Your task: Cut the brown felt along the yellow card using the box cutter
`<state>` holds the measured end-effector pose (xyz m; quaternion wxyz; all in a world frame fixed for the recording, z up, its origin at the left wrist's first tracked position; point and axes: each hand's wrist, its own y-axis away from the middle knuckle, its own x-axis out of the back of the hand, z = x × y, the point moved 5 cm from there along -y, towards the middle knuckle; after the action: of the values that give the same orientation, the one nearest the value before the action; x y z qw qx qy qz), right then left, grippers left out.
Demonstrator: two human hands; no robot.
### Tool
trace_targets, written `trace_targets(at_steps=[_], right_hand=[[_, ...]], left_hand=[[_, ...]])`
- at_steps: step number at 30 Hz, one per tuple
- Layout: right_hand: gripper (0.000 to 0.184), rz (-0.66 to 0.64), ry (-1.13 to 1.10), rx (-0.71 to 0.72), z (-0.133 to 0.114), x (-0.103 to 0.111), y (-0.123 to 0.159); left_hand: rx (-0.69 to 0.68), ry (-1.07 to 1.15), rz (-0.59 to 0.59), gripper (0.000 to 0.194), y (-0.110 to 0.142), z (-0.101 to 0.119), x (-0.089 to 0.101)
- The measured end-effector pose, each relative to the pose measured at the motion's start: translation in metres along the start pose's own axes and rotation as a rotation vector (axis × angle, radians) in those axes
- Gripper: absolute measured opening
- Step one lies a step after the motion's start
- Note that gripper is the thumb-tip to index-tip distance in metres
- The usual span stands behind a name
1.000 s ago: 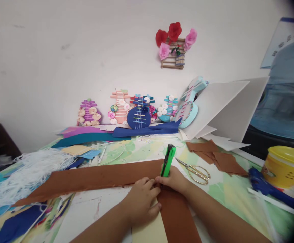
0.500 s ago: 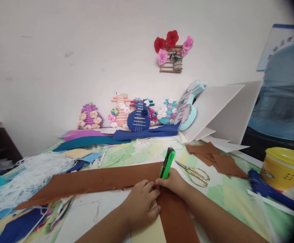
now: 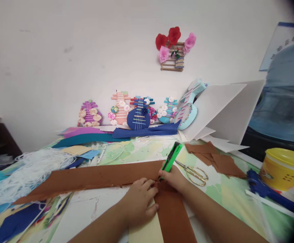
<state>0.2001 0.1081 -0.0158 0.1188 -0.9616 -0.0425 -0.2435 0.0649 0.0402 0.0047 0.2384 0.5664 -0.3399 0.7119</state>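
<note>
A green and black utility knife (image 3: 172,157) is tilting to the right, its lower end meeting the brown material where two pieces are joining or overlapping. One long brown strip (image 3: 93,177) is lying crosswise; a shorter brown strip (image 3: 176,216) is running toward the viewer, bordering a flat cream strip (image 3: 147,231).

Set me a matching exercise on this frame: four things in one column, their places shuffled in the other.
Things
1. Green cutter
2. Scissors
3. Paper flowers
4. Left hand

Places
A. Up on the wall
B. Resting partly on the cream strip
C. Gripped in the right hand
D. On the table, between the right hand and the brown scraps

Right pairs: 1-C, 2-D, 3-A, 4-B
</note>
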Motion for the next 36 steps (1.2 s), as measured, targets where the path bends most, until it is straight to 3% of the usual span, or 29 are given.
trace_targets(at_steps=[10,24,36], right_hand=[[0.036,-0.100,-0.040,0.034,-0.002,-0.006,0.002],[0.027,-0.140,0.085,0.049,-0.018,-0.010,0.010],[0.026,-0.065,0.069,-0.011,-0.010,-0.005,0.004]], left_hand=[[0.011,0.019,-0.001,0.044,0.004,-0.003,-0.004],[0.014,0.044,-0.023,0.042,0.001,-0.003,-0.003],[0.019,0.041,-0.043,0.046,0.002,-0.006,-0.005]])
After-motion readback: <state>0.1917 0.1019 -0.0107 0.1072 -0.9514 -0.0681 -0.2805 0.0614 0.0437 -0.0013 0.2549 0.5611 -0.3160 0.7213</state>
